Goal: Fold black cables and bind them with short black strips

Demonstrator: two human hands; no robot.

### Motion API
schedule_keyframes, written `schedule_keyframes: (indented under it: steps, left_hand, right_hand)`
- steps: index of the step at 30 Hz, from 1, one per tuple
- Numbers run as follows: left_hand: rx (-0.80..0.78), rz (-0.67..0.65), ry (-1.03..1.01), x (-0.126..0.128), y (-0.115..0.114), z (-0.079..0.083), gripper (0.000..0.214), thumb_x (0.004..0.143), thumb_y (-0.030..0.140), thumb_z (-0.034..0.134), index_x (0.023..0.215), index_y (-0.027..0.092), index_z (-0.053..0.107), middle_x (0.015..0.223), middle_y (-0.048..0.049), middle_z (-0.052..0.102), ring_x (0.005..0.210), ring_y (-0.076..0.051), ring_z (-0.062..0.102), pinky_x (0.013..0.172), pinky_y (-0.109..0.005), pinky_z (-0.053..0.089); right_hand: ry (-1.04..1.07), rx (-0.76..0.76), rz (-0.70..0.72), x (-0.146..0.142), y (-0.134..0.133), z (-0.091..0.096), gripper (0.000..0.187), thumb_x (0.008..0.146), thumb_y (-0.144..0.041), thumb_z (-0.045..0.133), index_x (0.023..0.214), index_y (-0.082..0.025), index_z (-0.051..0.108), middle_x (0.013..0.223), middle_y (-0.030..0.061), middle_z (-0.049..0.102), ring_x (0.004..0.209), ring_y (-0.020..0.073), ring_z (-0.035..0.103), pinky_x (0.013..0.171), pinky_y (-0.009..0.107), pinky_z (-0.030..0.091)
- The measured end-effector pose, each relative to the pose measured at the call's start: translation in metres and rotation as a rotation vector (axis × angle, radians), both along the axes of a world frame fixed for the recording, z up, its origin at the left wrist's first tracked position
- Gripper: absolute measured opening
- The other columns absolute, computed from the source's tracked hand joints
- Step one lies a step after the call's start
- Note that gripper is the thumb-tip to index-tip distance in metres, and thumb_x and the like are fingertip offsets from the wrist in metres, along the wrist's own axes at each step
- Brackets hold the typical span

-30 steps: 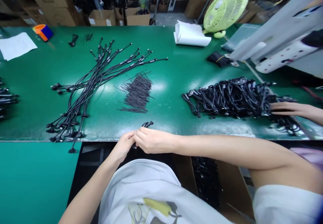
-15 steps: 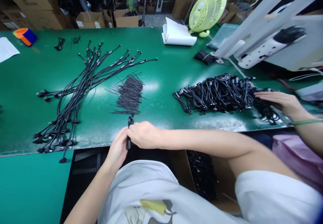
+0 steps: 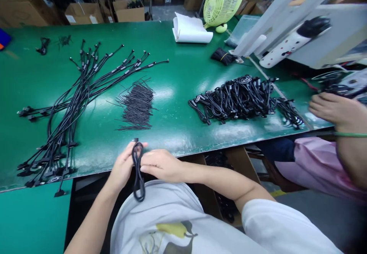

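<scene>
A coiled black cable (image 3: 139,185) hangs in long loops at the table's front edge, just before my shirt. My left hand (image 3: 122,167) grips it from the left, near its top, where a small connector end sticks up. From the right my right hand (image 3: 162,166) has its fingers curled closed against the same loops; whatever lies under those fingertips is hidden. Just beyond my hands is a pile of short black twist ties (image 3: 138,105). Further left, long straight black cables (image 3: 83,89) lie crossed on the green table (image 3: 177,89).
Coiled cables (image 3: 237,99) form a heap on the right. Beside it, a co-worker's hand (image 3: 338,109) is at some dark cables. A green fan (image 3: 223,2), white paper (image 3: 191,30), a tied black bundle (image 3: 222,56) and a spotted bottle (image 3: 292,46) stand or lie behind.
The cable between my hands has turned and now shows its loops hanging downward. The co-worker's hand has left the coiled heap and moved right. My view has shifted somewhat right.
</scene>
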State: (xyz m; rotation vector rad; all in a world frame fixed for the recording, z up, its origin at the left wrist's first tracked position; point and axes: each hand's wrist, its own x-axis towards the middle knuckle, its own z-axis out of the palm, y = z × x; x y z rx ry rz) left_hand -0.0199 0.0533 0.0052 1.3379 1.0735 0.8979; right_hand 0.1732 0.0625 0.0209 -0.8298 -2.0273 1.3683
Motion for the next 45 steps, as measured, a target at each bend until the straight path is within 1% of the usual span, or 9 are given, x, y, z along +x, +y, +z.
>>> schedule_keyframes:
  steps: [7, 13, 17, 22, 28, 32, 35, 39, 45]
  left_hand:
    - [0.115, -0.294, 0.245, 0.011, -0.016, 0.011, 0.026, 0.088, 0.028, 0.054, 0.097, 0.023, 0.078, 0.092, -0.0073, 0.063, 0.084, -0.018, 0.06, 0.082, -0.031, 0.05]
    - [-0.271, 0.083, -0.103, 0.01, -0.003, -0.009, 0.047, 0.084, 0.056, 0.058, 0.108, 0.018, 0.074, 0.113, -0.0111, 0.072, 0.112, -0.028, 0.062, 0.105, -0.042, 0.045]
    - [-0.254, 0.188, -0.17, 0.018, -0.001, 0.0, 0.042, 0.075, 0.042, 0.076, 0.11, 0.019, 0.073, 0.124, -0.01, 0.07, 0.115, -0.024, 0.063, 0.107, -0.036, 0.043]
    - [-0.326, 0.308, -0.381, 0.035, 0.007, -0.003, 0.039, 0.069, 0.04, 0.08, 0.101, 0.018, 0.074, 0.107, -0.009, 0.075, 0.101, -0.021, 0.068, 0.098, -0.034, 0.048]
    - [-0.286, 0.258, -0.328, 0.033, 0.007, -0.011, 0.041, 0.076, 0.038, 0.076, 0.112, 0.019, 0.07, 0.12, -0.0087, 0.07, 0.115, -0.022, 0.062, 0.103, -0.034, 0.044]
    - [-0.314, 0.065, -0.205, 0.031, 0.003, -0.008, 0.06, 0.087, 0.046, 0.064, 0.141, 0.023, 0.053, 0.126, -0.0079, 0.067, 0.099, -0.019, 0.068, 0.084, -0.029, 0.051]
    - [-0.404, -0.11, -0.156, 0.026, 0.006, -0.004, 0.076, 0.087, 0.059, 0.057, 0.149, 0.018, 0.041, 0.092, -0.0068, 0.074, 0.07, -0.015, 0.068, 0.062, -0.024, 0.049]
    - [-0.485, -0.239, -0.123, 0.022, 0.017, -0.008, 0.076, 0.082, 0.075, 0.047, 0.116, 0.01, 0.068, 0.065, -0.0069, 0.07, 0.057, -0.014, 0.064, 0.057, -0.023, 0.048]
    - [-0.633, -0.143, -0.346, 0.022, 0.029, -0.018, 0.08, 0.075, 0.084, 0.043, 0.093, 0.013, 0.074, 0.101, -0.0147, 0.074, 0.093, -0.023, 0.07, 0.087, -0.035, 0.054]
  right_hand:
    - [-0.112, -0.049, -0.196, 0.01, 0.016, 0.001, 0.03, 0.094, -0.025, 0.049, 0.065, -0.017, 0.044, 0.065, -0.0036, 0.044, 0.065, 0.0104, 0.041, 0.065, 0.023, 0.029]
    - [-0.137, 0.201, -0.057, 0.005, 0.001, -0.005, 0.024, 0.097, -0.025, 0.05, 0.074, -0.017, 0.053, 0.078, 0.0002, 0.057, 0.077, 0.0135, 0.048, 0.076, 0.025, 0.035]
    - [-0.198, 0.18, -0.153, 0.007, -0.005, -0.017, 0.031, 0.101, -0.028, 0.043, 0.073, -0.017, 0.052, 0.076, 0.0012, 0.055, 0.073, 0.0135, 0.048, 0.073, 0.025, 0.035]
    - [-0.514, 0.569, -0.358, -0.001, -0.012, -0.024, 0.035, 0.103, -0.029, 0.033, 0.085, -0.016, 0.06, 0.081, 0.0077, 0.06, 0.075, 0.0186, 0.046, 0.07, 0.031, 0.031]
    - [-0.421, 0.554, -0.193, 0.004, -0.004, -0.038, 0.04, 0.104, -0.031, 0.031, 0.082, -0.017, 0.062, 0.079, 0.006, 0.064, 0.074, 0.0171, 0.052, 0.072, 0.029, 0.037]
    - [-0.503, 0.594, -0.371, 0.015, 0.006, -0.042, 0.038, 0.1, -0.044, 0.043, 0.082, -0.018, 0.063, 0.077, 0.0072, 0.061, 0.074, 0.0191, 0.051, 0.071, 0.032, 0.037]
    - [-0.465, 0.618, -0.501, 0.022, 0.013, -0.041, 0.042, 0.094, -0.055, 0.052, 0.104, -0.015, 0.063, 0.1, 0.0141, 0.061, 0.096, 0.0262, 0.054, 0.082, 0.039, 0.042]
    - [-0.405, 0.656, -0.236, 0.028, 0.023, -0.042, 0.04, 0.097, -0.05, 0.047, 0.122, -0.021, 0.059, 0.115, 0.0117, 0.06, 0.112, 0.0267, 0.053, 0.099, 0.046, 0.038]
    - [-0.587, 0.586, -0.171, 0.042, 0.023, -0.051, 0.042, 0.102, -0.046, 0.035, 0.121, -0.021, 0.063, 0.092, 0.0074, 0.067, 0.075, 0.0177, 0.06, 0.067, 0.029, 0.042]
